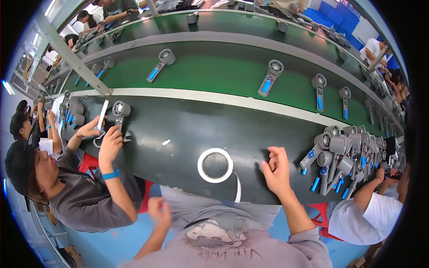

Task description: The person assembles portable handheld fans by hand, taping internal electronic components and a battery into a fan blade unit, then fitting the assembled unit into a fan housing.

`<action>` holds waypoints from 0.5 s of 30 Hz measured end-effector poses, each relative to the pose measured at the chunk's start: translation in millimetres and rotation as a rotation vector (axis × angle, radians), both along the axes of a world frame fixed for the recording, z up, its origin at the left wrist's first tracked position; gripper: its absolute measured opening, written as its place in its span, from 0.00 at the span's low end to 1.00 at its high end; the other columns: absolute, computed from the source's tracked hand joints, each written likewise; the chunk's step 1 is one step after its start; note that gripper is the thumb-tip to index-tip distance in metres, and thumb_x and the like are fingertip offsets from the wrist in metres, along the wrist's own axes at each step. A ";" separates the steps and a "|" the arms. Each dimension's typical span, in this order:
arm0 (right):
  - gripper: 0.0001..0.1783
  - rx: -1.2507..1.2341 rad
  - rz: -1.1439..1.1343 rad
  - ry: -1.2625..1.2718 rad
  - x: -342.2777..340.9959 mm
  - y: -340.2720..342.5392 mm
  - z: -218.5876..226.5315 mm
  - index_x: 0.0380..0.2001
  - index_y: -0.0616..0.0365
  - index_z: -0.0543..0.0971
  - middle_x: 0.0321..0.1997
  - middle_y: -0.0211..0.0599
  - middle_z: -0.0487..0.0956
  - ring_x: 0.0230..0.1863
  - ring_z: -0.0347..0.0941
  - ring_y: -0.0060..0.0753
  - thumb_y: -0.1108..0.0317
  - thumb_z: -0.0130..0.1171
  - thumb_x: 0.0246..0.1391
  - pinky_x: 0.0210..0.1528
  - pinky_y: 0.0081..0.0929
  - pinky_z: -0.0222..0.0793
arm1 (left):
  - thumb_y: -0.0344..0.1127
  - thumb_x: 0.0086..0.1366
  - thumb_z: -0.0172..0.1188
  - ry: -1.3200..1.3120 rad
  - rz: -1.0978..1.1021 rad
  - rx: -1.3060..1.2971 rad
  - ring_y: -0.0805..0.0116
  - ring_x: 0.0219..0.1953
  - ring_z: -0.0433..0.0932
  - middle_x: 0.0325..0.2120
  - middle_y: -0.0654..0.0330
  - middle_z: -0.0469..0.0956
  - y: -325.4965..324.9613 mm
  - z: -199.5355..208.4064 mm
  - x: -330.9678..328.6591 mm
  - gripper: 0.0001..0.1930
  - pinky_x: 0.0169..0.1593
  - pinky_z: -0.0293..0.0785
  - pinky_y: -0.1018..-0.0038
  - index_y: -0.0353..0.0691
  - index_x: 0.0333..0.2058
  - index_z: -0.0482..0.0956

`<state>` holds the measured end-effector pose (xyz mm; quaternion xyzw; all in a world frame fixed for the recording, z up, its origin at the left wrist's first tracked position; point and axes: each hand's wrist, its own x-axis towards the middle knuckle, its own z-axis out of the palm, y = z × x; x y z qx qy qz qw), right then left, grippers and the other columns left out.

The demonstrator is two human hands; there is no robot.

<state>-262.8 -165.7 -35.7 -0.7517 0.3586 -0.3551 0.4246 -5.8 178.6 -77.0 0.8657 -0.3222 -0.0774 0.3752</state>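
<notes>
A roll of white tape point(200, 166) lies flat on the dark tabletop point(174, 123) in front of me, its loose end hanging toward the near edge. To the right of it, my right hand point(277, 172) is above the table with thumb and fingers apart, holding nothing. My left hand point(159, 211) is off the near edge, by my lap; its curled fingers are smeared by motion. Right of my right hand is a heap of grey handheld fans point(342, 145), several with blue cells or parts showing.
Beyond the table, a green conveyor belt point(214, 73) carries spaced-out grey fans point(269, 78). At my left, a co-worker point(87, 201) handles a fan point(120, 109) and a white strip point(103, 115). Another person point(371, 210) sits at the right. A metal post point(73, 53) stands at the far left.
</notes>
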 end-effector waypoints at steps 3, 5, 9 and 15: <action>0.23 0.079 0.007 -0.070 -10.0 2.6 -0.3 0.53 0.62 0.75 0.38 0.30 0.67 0.24 0.57 0.16 0.80 0.64 0.53 0.31 0.17 0.57 | 0.41 0.68 0.63 0.645 0.368 0.151 0.56 0.38 0.80 0.37 0.52 0.83 107.9 -120.3 18.0 0.13 0.44 0.75 0.65 0.35 0.39 0.82; 0.23 0.032 0.068 -0.081 0.0 -1.5 -0.4 0.54 0.62 0.76 0.35 0.30 0.68 0.24 0.58 0.18 0.78 0.66 0.53 0.31 0.21 0.60 | 0.44 0.69 0.62 0.877 0.475 0.217 0.56 0.39 0.82 0.37 0.52 0.85 122.7 -129.0 16.8 0.15 0.45 0.77 0.63 0.36 0.40 0.84; 0.21 0.103 0.099 -0.057 7.0 4.4 9.6 0.52 0.61 0.78 0.38 0.32 0.72 0.22 0.57 0.19 0.76 0.67 0.54 0.29 0.21 0.59 | 0.45 0.70 0.62 0.952 0.198 0.132 0.57 0.40 0.82 0.38 0.53 0.85 105.3 -145.9 51.4 0.15 0.46 0.76 0.63 0.37 0.42 0.83; 0.19 0.048 0.110 -0.052 -0.6 0.6 5.8 0.49 0.60 0.80 0.40 0.34 0.74 0.22 0.58 0.21 0.75 0.68 0.53 0.28 0.22 0.61 | 0.45 0.70 0.63 1.062 -0.157 -0.051 0.58 0.41 0.83 0.39 0.54 0.85 60.4 -162.3 99.2 0.16 0.47 0.76 0.63 0.38 0.45 0.82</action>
